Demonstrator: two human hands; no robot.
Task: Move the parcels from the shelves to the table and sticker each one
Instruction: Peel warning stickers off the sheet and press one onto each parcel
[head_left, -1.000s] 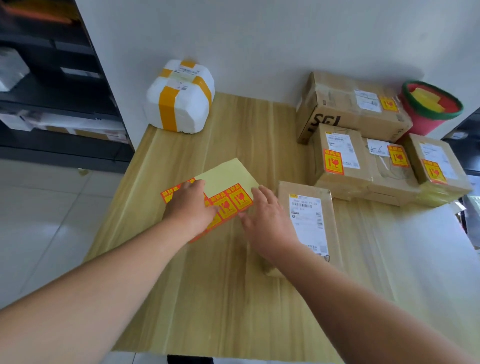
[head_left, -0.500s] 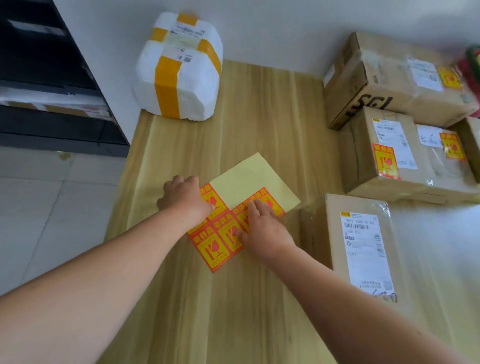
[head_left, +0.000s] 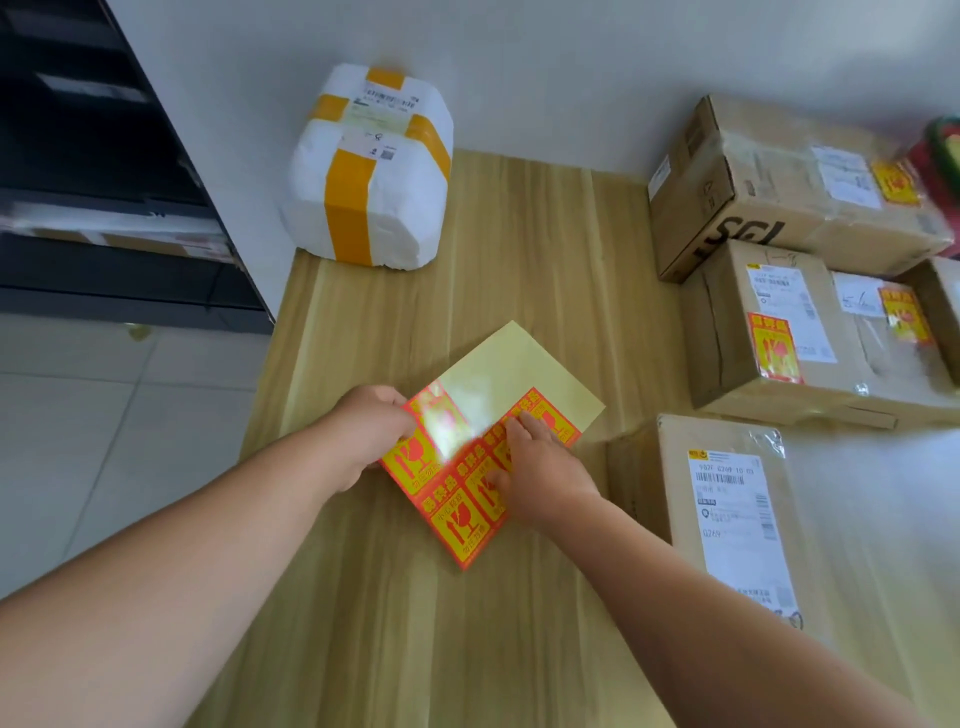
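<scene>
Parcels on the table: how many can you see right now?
6: a white parcel with orange tape at the back by the wall; four brown boxes clustered at the right; one by the right forearm. More may lie outside the frame.

A red tub with a green rim (head_left: 943, 171) sits at the table's far right edge.

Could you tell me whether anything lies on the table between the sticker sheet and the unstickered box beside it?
Nothing visible does: bare table separates the sticker sheet from the unstickered box, with only the right hand resting on the sheet.
</scene>
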